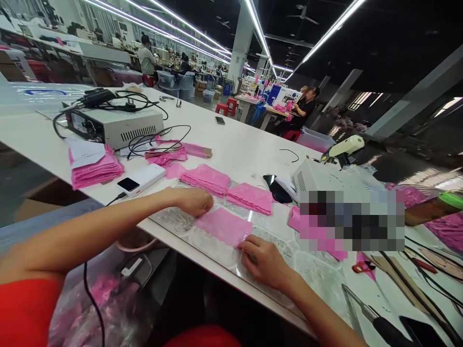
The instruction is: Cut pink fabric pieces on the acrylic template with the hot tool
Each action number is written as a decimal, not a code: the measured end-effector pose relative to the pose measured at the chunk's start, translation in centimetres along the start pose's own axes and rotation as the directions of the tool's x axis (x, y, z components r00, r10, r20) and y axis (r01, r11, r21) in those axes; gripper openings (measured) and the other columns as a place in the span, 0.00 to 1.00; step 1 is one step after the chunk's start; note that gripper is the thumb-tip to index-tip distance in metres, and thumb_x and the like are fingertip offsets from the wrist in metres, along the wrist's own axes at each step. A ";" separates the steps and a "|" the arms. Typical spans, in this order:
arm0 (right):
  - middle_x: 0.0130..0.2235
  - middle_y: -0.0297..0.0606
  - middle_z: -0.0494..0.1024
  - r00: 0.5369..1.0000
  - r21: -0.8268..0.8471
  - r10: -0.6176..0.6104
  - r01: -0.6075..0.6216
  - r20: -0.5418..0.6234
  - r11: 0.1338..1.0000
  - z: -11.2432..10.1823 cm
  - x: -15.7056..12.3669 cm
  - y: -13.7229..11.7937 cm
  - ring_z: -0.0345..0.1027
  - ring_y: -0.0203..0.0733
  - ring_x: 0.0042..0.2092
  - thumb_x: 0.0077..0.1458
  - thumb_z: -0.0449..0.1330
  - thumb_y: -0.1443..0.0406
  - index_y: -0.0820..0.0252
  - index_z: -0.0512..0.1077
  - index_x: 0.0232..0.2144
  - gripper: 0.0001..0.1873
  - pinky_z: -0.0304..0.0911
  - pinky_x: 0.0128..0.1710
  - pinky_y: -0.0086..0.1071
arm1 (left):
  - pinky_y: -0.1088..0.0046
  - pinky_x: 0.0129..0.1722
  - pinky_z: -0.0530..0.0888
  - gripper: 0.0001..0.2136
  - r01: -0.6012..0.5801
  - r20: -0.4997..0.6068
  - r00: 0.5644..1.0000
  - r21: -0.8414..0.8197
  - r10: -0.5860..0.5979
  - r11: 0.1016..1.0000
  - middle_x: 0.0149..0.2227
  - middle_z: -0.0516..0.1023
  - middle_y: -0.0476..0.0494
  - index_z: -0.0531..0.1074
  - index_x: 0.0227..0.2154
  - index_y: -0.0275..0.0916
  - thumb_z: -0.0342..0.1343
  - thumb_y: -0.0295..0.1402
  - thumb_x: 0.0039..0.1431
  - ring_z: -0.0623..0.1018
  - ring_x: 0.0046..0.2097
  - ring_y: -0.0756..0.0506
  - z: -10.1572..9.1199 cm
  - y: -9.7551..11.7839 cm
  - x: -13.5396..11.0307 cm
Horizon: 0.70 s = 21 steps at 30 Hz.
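A thin pink fabric piece (224,226) lies flat on a clear plastic sheet (173,219) near the table's front edge. My left hand (193,200) is closed at its far left corner, the fingertips mostly hidden under the knuckles. At the near right corner, the thumb and fingers of my right hand (262,260) pinch the piece's edge. Just beyond it lie two stacks of similar pink pieces, a left stack (205,179) and a right stack (250,197).
A grey power unit (132,127) with coiled black cables stands at the far left, behind a paper-topped pink stack (96,168). A white power bank (146,179) lies left of my left hand. Rightward are a white box (314,178), red-handled snips (363,266) and a black-handled tool (390,332).
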State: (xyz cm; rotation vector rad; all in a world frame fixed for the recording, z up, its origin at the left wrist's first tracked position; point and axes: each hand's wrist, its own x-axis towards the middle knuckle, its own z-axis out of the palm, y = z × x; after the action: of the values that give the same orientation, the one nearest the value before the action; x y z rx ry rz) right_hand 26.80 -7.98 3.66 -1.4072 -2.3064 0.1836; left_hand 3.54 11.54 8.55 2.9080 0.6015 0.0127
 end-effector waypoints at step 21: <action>0.31 0.39 0.81 0.822 0.390 0.509 -0.395 -0.253 0.832 -0.2 9.9 9.2 0.69 0.38 0.28 0.47 0.53 0.62 0.60 0.78 0.32 0.16 0.65 0.31 0.33 | 0.59 0.47 0.76 0.15 0.178 0.069 0.982 -0.019 -0.176 0.984 0.51 0.72 0.39 0.69 0.51 0.36 0.55 0.38 0.66 0.76 0.48 0.43 0.2 -1.8 12.3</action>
State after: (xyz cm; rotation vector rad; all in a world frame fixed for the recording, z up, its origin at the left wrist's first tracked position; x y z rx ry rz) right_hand 30.55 4.98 3.72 -1.6434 -1.5371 0.4007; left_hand 14.17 18.03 7.71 2.8069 0.8389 -0.0996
